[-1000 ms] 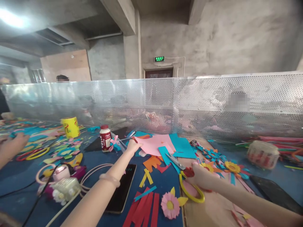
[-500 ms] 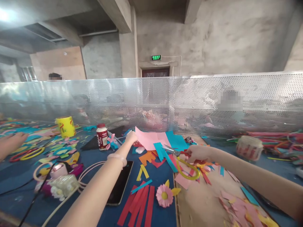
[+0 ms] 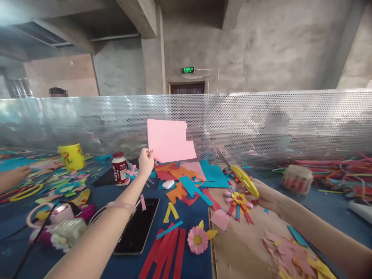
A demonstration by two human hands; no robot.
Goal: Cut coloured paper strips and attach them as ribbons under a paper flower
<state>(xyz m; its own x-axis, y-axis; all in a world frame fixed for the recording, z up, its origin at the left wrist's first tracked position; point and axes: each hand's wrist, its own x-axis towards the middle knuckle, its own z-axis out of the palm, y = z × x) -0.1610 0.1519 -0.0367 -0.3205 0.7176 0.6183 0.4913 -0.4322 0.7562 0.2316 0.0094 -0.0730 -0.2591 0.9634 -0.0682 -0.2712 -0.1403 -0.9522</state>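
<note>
Probably still sorting paper: left hand (image 3: 146,161) pinching the pink sheet (image 3: 170,141) up over the worktop (image 3: 189,215), right hand (image 3: 266,193) wrapped round the scissors (image 3: 245,180). Cutting would need those brought together.

I read 安全出口 over EXIT in green on the sign (image 3: 187,70) above the door (image 3: 187,89), COSTA on the red-and-white bottle (image 3: 120,170), phone (image 3: 136,230) digits too faint, yellow roll (image 3: 73,157) print illegible.
</note>
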